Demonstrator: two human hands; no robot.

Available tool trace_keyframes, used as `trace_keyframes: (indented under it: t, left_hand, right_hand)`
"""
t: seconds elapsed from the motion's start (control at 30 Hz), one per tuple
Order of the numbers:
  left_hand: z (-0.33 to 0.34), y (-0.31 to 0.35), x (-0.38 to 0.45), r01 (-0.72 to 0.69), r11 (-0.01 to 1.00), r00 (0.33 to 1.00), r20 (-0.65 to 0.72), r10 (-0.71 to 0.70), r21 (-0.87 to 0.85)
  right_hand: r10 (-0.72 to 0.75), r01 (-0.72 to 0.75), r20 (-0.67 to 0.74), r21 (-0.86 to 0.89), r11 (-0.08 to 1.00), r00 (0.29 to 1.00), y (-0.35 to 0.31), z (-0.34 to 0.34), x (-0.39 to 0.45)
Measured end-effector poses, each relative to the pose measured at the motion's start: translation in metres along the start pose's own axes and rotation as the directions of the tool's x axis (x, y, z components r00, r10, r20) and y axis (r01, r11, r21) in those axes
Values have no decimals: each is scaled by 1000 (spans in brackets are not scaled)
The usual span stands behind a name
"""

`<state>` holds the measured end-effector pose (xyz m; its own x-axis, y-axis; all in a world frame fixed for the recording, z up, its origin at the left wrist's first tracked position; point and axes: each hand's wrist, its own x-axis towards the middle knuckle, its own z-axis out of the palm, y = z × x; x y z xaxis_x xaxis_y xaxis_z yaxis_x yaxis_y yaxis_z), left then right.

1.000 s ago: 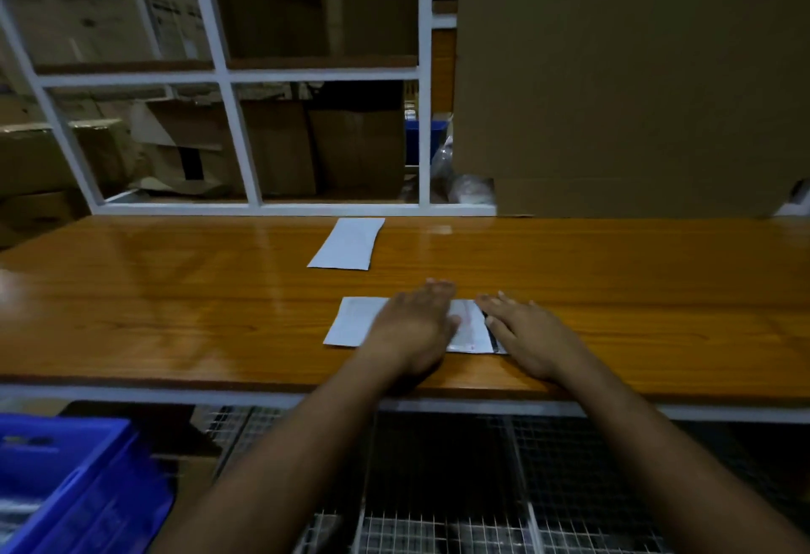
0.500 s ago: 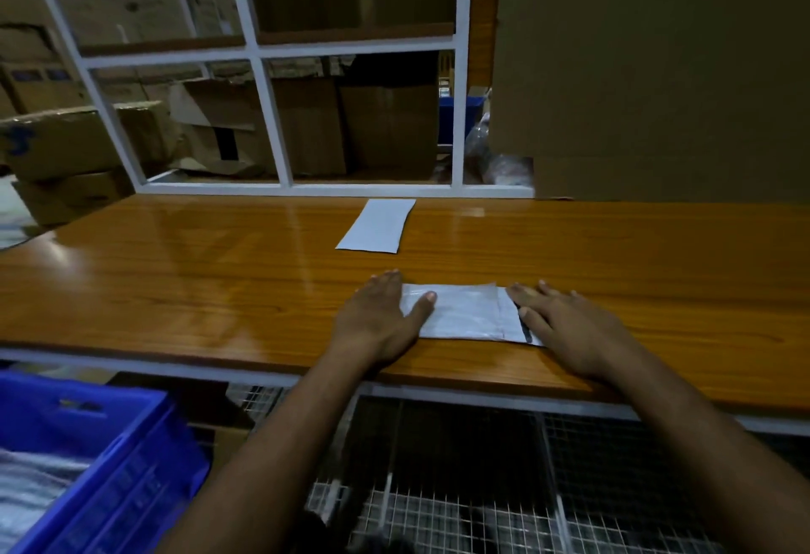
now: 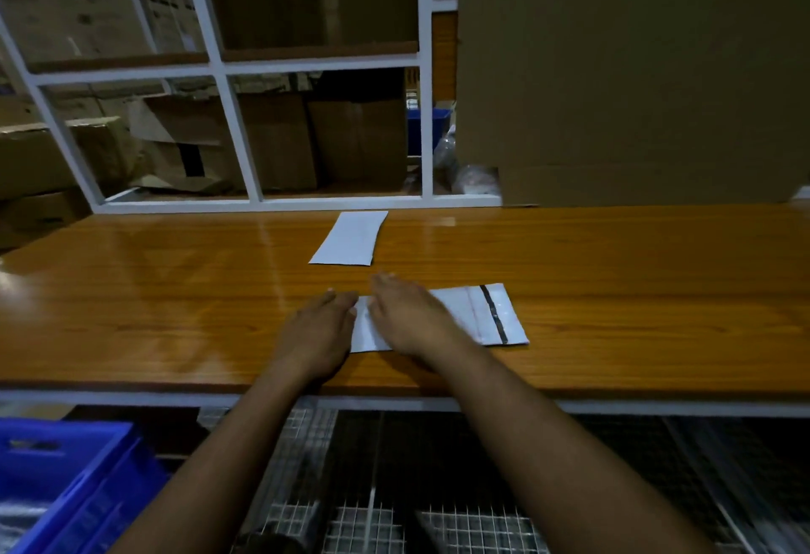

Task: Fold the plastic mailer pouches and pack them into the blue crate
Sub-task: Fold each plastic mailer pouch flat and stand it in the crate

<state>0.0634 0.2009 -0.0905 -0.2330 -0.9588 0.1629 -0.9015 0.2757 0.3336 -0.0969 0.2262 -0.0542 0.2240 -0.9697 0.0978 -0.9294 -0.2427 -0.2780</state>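
A white plastic mailer pouch with a dark adhesive strip at its right end lies flat near the front edge of the wooden table. My left hand lies flat at the pouch's left end, fingers straight. My right hand presses flat on the pouch's middle and left part, fingers pointing away and left. A second white pouch lies farther back on the table, apart from both hands. The blue crate stands below the table at the lower left, with pale plastic inside.
A white metal shelf frame with cardboard boxes stands behind the table on the left. A large cardboard sheet rises at the back right. A wire mesh shelf runs under the table.
My right hand slid left from the pouch's right end onto its middle, uncovering the strip end. My left hand stayed at the left end. The view shifted.
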Motion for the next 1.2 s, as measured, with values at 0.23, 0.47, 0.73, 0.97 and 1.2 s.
trace_keyframes:
  t: [0.23,0.47,0.73,0.97,1.2]
  left_hand:
    - [-9,9,-2,25,970,993,108,-53,243]
    - [-14,15,-7,0,944,990,131,-46,331]
    - [-21,23,-9,-23,897,988,147,-47,441]
    - [-20,22,-9,-32,882,989,143,-40,470]
    - [-12,11,-10,-66,953,997,46,55,296]
  right_hand:
    - [164,-162,53,-55,985,985,19,25,2]
    - [186,-180,85,-71,981,979,62,6,-20]
    - [205,-202,141,-38,979,969,88,-9,-26]
    - [214,-216,98,17,976,972,97,-8,-31]
    - [214,-215,55,13,977,975,108,-8,-38]
